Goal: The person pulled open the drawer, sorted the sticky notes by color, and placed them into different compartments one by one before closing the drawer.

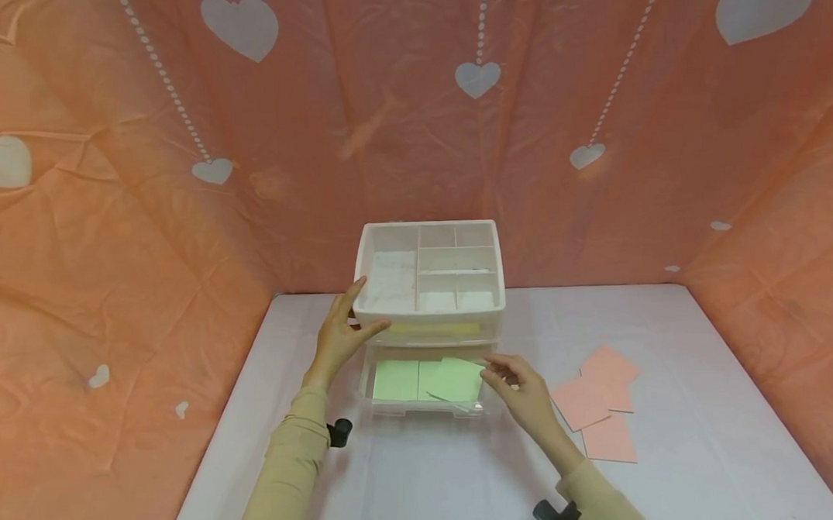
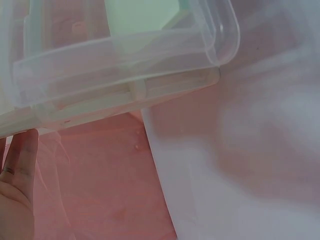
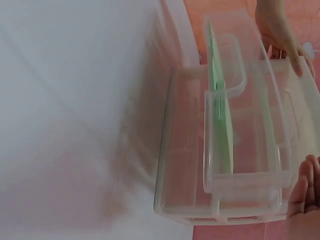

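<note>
A small white drawer organizer [image 1: 429, 319] with a divided top tray [image 1: 389, 280] stands on the table. My left hand [image 1: 339, 329] holds its left front corner, thumb on the front and fingers along the side. The clear lower drawer [image 1: 412, 407] is pulled out. Inside lie square green paper cards [image 1: 396, 379]; the right-hand ones [image 1: 456, 378] overlap and sit tilted. At the drawer's right side is my right hand [image 1: 527, 395], its thumb and forefinger tips right by the corner of a green card. In the right wrist view these fingers [image 3: 307, 180] are loosely bent beside the drawer.
Several pink paper cards [image 1: 607, 391] lie overlapping on the white table [image 1: 701, 372], right of the organizer. A closed upper drawer shows something yellow [image 1: 433, 330] through its front. Orange cloth [image 1: 412, 151] with white hearts hangs behind and at both sides.
</note>
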`<state>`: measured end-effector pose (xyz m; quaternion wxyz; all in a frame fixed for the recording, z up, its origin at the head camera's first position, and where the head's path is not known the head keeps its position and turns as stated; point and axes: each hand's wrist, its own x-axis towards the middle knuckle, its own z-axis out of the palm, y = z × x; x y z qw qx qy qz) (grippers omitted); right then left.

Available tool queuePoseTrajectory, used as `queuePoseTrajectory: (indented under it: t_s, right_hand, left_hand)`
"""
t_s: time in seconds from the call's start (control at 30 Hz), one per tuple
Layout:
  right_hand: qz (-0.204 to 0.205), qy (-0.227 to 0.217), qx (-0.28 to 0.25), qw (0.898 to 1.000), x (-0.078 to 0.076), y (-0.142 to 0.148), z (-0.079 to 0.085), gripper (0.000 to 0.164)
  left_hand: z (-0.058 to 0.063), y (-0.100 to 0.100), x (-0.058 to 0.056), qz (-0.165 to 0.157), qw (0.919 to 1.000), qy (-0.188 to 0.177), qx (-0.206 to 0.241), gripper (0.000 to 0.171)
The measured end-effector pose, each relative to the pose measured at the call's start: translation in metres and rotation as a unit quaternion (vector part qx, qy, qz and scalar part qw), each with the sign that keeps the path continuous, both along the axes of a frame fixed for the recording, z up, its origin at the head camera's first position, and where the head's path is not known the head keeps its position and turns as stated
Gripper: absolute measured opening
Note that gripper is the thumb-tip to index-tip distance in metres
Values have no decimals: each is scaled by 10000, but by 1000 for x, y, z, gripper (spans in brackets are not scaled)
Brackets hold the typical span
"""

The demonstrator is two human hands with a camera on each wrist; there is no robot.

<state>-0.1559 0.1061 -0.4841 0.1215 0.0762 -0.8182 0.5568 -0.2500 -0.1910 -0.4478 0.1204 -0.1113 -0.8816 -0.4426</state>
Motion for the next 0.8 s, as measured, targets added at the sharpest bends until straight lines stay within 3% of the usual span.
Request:
queuePoseTrajectory:
  t_s: [0.13, 0.27, 0.37, 0.47, 0.8]
  right_hand:
    - [216, -148, -636, 9976, 11, -3, 3, 27]
    - [657, 0, -1127, 9915, 21, -10, 3, 24]
    - [1089, 178, -1126, 9875, 27, -15, -1, 21]
    - [1464, 56, -1111, 9829, 32, -21, -8, 20]
    - [2056, -968, -1022, 9685, 37, -36, -41, 31]
  left_hand:
    - [0, 0, 0, 13, 10000, -42, -3, 85]
    - [0, -1, -1, 19, 10000, -48, -28, 85]
    - [0, 0, -1, 26, 10000, -63, -18, 85]
    - [0, 0, -1, 25, 10000, -78, -10, 85]
    - [-1, 0, -1, -16, 10000, -39, -19, 85]
